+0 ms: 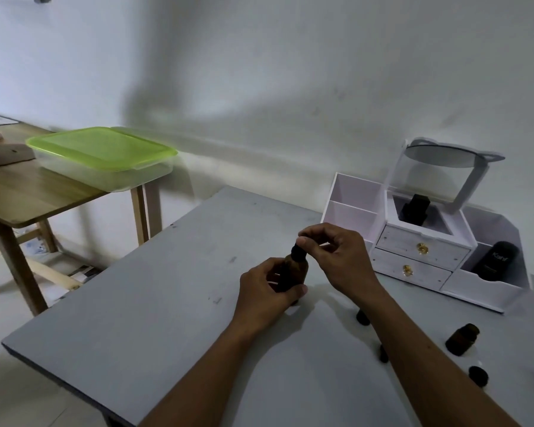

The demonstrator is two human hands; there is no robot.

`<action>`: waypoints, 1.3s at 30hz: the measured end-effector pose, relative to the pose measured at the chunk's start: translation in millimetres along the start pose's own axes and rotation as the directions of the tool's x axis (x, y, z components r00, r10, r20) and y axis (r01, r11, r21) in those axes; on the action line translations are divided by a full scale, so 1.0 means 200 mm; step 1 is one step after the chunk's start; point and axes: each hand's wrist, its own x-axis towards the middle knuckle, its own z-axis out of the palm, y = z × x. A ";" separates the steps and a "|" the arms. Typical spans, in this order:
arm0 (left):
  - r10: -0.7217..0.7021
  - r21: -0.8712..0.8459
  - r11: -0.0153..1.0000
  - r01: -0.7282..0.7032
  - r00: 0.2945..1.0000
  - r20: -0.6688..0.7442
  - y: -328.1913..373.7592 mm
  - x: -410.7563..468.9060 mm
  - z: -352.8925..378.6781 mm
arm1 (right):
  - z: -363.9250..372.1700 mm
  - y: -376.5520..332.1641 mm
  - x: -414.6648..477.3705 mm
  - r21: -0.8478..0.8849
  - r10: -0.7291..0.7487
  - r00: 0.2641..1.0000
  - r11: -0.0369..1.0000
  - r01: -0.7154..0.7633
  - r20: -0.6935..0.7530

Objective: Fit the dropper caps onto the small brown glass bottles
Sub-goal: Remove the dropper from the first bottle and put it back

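Observation:
My left hand [269, 291] grips a small brown glass bottle [293, 271] upright above the grey table [136, 318]. A black dropper cap [298, 253] sits on the bottle's neck, pinched between the thumb and fingers of my right hand [339, 257]. Another brown bottle [462, 339] lies on its side at the right. Small dark pieces, caps or bottles, stand by my right forearm [363, 317], [383, 354] and further right [478, 375]; they are too dark to tell apart.
A white organiser [420, 245] with two drawers, a mirror and dark bottles in its compartments stands at the table's back right. To the left, a wooden table [28, 192] carries a clear box with a green lid [102, 155]. A white wall rises behind.

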 end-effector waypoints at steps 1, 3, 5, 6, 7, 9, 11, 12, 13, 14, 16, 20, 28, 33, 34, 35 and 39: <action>0.004 -0.001 1.000 -0.004 1.000 -0.001 0.00 0.00 0.00 | 0.00 0.00 0.00 0.000 0.007 1.000 1.000 -0.007 -0.001; 0.007 -0.003 1.000 -0.007 1.000 -0.003 0.00 0.00 0.00 | 0.01 0.00 0.00 -0.007 0.016 1.000 1.000 -0.016 -0.007; 0.006 -0.008 1.000 -0.006 1.000 -0.004 0.00 0.00 -0.01 | 0.01 0.00 0.00 -0.020 0.006 1.000 1.000 -0.006 -0.011; 0.006 -0.010 1.000 -0.006 1.000 -0.003 0.00 0.00 -0.01 | 0.01 -0.01 0.00 -0.026 -0.002 1.000 1.000 0.002 -0.012; 0.006 -0.010 1.000 -0.006 1.000 -0.003 -0.01 0.00 -0.01 | 0.01 -0.01 0.00 -0.032 -0.009 1.000 0.999 0.009 -0.012; 0.003 -0.004 1.000 -0.003 1.000 -0.002 0.00 0.00 0.00 | 0.01 -0.01 0.01 -0.038 -0.016 1.000 0.999 0.016 -0.015; 0.001 -0.002 1.000 -0.001 1.000 -0.001 0.00 0.00 0.00 | 0.00 -0.03 0.01 -0.030 -0.008 1.000 1.000 0.008 -0.018; 0.001 -0.004 1.000 -0.001 1.000 -0.002 -0.01 0.00 0.00 | 0.00 -0.04 0.01 -0.016 0.003 1.000 1.000 -0.003 -0.012; 0.001 -0.005 1.000 -0.001 1.000 -0.004 0.00 0.00 -0.01 | -0.01 -0.05 0.02 0.006 0.016 1.000 1.000 -0.016 0.002; 0.001 -0.005 1.000 -0.001 1.000 -0.004 0.00 -0.01 -0.01 | -0.03 -0.07 0.03 0.033 0.027 1.000 0.999 -0.028 0.016; -0.006 -0.010 1.000 0.006 1.000 -0.003 0.00 -0.01 0.00 | -0.07 -0.12 0.05 0.073 0.026 0.999 0.997 -0.028 0.018; -0.034 0.012 0.999 0.034 0.999 0.013 0.01 -0.01 -0.01 | -0.18 -0.22 0.09 0.089 0.000 0.999 0.996 0.004 -0.054; -0.082 0.009 0.997 0.082 0.997 -0.014 0.01 -0.06 -0.03 | -0.47 -0.34 0.10 0.162 -0.064 0.952 0.980 0.117 -0.300; -0.160 -0.074 0.986 0.151 0.979 -0.125 0.06 -0.21 -0.03 | -0.62 -0.31 0.01 0.205 -0.054 0.930 0.969 0.136 -0.363; -0.170 -0.074 0.984 0.162 0.979 -0.117 0.07 -0.25 -0.02 | -0.64 -0.28 -0.02 0.211 -0.036 0.931 0.970 0.120 -0.364; -0.169 -0.065 0.984 0.164 0.981 -0.093 0.09 -0.29 -0.01 | -0.66 -0.25 -0.04 0.212 -0.021 0.931 0.972 0.105 -0.365; -0.146 -0.027 0.989 0.147 0.989 0.038 0.14 -0.39 0.07 | -0.70 -0.11 -0.12 0.160 0.026 0.926 0.986 0.037 -0.376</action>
